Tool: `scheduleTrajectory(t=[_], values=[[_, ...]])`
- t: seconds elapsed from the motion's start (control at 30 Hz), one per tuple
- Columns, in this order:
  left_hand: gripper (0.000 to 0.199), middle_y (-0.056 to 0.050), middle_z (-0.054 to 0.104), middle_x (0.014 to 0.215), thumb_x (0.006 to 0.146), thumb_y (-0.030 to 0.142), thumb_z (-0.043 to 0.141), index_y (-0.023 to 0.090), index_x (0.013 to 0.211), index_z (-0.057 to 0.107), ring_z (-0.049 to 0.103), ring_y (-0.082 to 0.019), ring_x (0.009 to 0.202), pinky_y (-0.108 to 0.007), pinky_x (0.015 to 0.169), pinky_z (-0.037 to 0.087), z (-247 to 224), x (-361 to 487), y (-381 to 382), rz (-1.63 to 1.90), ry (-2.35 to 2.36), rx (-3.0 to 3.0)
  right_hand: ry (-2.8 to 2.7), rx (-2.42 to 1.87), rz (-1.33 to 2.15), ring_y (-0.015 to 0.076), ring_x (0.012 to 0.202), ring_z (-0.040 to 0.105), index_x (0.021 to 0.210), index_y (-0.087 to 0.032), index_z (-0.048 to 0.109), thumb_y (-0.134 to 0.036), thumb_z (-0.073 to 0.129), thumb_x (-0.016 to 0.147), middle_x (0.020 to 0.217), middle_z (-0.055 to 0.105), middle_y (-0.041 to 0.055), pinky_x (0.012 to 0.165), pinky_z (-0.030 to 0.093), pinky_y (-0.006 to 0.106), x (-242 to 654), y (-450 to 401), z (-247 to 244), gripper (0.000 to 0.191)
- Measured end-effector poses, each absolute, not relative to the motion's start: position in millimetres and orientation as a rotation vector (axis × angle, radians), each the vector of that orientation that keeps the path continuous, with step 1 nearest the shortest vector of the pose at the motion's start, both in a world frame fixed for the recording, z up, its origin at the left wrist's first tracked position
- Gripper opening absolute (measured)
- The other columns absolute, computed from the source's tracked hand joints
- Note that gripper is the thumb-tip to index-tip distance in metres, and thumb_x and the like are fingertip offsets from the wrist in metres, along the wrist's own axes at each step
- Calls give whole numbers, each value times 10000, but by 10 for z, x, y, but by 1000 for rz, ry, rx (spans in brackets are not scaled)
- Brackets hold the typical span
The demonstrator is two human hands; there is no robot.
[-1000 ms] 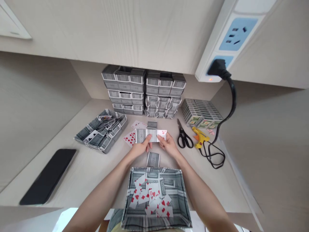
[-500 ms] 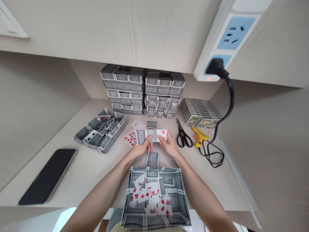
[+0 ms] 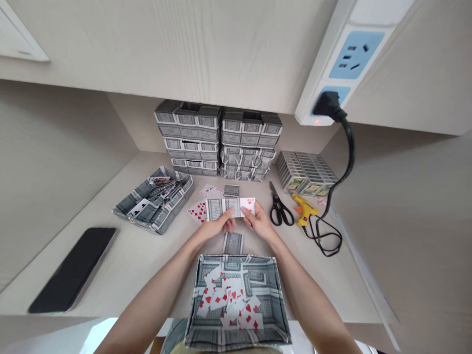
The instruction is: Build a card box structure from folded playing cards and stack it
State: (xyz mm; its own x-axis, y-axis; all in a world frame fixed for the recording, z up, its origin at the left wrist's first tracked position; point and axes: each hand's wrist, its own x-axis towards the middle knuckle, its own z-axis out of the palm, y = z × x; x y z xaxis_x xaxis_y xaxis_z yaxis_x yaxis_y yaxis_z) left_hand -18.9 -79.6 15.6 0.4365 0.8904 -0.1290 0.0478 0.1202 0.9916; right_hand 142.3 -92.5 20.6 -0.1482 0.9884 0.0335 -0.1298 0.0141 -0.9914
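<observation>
Your left hand [image 3: 217, 225] grips the lower edge of a strip of cards [image 3: 232, 203], with the thumb on top and the other fingers curled beneath. Your right hand [image 3: 258, 221] pinches the right end in the same way, where a white face with a red 5 and diamonds shows. The other part of the strip shows grey patterned backs. The strip is in front of you, above the table [image 3: 147, 265].

Just beyond it lies a small grey card piece [image 3: 231, 190]; on your side of it lies a grey card [image 3: 233, 243], near the rim of a card-covered box [image 3: 272, 295]. This box is between your forearms and contains white pieces with red marks [image 3: 233, 295]. To the left of the strip, face-up red cards [image 3: 197, 211] lie on the table. To the right are black scissors [image 3: 280, 212], and beside them a yellow glue gun [image 3: 304, 209].
</observation>
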Motion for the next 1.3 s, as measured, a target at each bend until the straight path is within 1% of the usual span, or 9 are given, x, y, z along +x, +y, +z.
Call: scheduleTrajectory(t=[0.13,0.3,0.43,0.6,0.7,0.8,0.9,1.1,1.3], values=[[366,-93,658,980,748,373,543,127,1009,617,607,-213,856,-363,809,452,265,-268,-797,881,682,989,-1147,-1023,1384,33,277,268,807,-189,455,-389,609,715,401,388,-118,292,156,173,1500,-887,209,269],[469,-113,512,1242,758,357,505,165,1186,501,470,-322,1129,-535,872,416,512,-419,-786,915,440,693,-992,-1017,1326,33,272,264,659,-186,454,-357,663,667,380,356,-112,303,150,193,1548,-852,190,270],[414,-110,598,1118,655,203,658,158,1060,581,559,-273,1004,-464,799,496,446,-369,-766,900,712,750,-1004,-1062,1224,43,296,265,622,-192,455,-369,650,670,378,346,-108,330,196,199,1517,-833,150,268],[307,-60,671,765,590,327,717,108,793,646,612,-163,656,-317,632,530,231,-262,-713,1011,986,900,-1188,-1172,858,129,604,525,710,-160,594,-370,632,677,660,583,11,546,416,234,1479,-824,111,216],[296,-25,646,630,571,354,720,112,725,646,571,-127,531,-233,508,463,225,-251,-715,1021,1089,1011,-1225,-1197,830,175,713,558,778,-147,616,-386,563,733,756,624,50,628,450,273,1433,-868,104,250],[282,-7,624,582,562,350,721,113,692,641,539,-108,502,-203,474,404,274,-236,-744,1039,1140,1075,-1263,-1247,819,196,724,574,837,-146,627,-375,484,790,769,648,63,662,464,306,1375,-938,108,274],[287,-8,619,580,560,357,716,108,676,634,530,-110,510,-211,494,398,304,-214,-766,1048,1142,1093,-1354,-1240,750,218,840,581,1013,-168,615,-324,451,813,923,651,78,772,455,348,1342,-984,112,303],[292,-21,625,642,576,362,703,111,712,637,530,-117,554,-221,529,404,277,-203,-776,1089,1134,1116,-1647,-1223,551,227,997,521,1284,-173,418,-221,448,781,1106,554,112,880,413,372,1342,-977,58,507],[252,-2,598,609,606,361,679,125,679,631,505,-108,559,-214,524,379,252,-204,-749,1101,1132,1227,-1740,-1293,609,245,981,499,1323,-135,352,-380,501,779,1094,516,139,856,409,378,1356,-985,72,615]])
